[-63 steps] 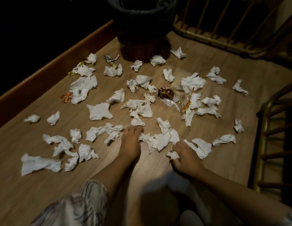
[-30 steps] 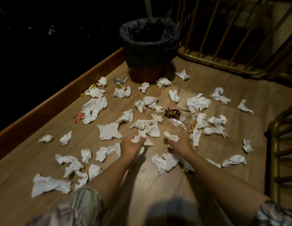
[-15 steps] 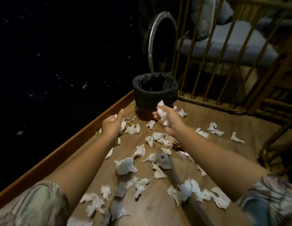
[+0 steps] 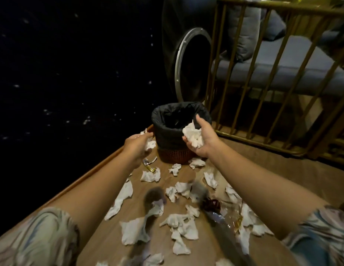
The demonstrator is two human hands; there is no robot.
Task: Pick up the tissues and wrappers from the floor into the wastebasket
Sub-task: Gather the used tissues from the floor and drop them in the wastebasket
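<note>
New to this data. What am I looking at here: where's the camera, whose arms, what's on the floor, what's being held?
There is no robot. One wide-angle camera sits on a person's head and looks forward and down, so the two bare arms reaching in from the bottom are the wearer's own.

The right hand holds a wad of white tissues by the rim of the wastebasket, which has a black liner. The left hand reaches to the basket's left side and holds a small bit of white tissue at its fingertips.

On the wooden floor lie many crumpled tissues, such as this one, plus a few wrappers, one of them a dark red wrapper. A gold railing stands behind the basket.
</note>
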